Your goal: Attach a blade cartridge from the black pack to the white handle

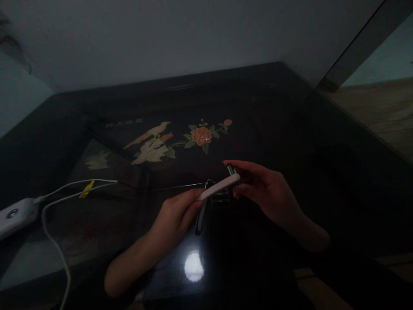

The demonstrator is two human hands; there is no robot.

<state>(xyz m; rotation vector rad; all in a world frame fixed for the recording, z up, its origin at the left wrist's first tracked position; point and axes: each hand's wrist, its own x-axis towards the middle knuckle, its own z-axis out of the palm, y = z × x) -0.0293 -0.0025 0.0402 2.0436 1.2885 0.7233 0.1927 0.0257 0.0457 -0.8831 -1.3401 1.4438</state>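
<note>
Both hands meet over a dark lacquered table (290, 129) with an inlaid bird and flower picture. My left hand (176, 215) pinches the near end of a slim white stick-like device (219, 187). My right hand (264, 189) holds its far end, with a small green-tipped object (231, 169) between the fingers. A dark strap (200, 215) hangs below the left fingers. A small dark ribbed object (220, 199) sits just under the white device; the dim light hides what it is.
A white power adapter (14, 215) lies at the left edge, its white cables (58, 241) running across the table with a yellow tag (86, 189). A lamp reflection (194, 266) glares near the front. Pale walls stand behind, wooden floor (380, 112) to the right.
</note>
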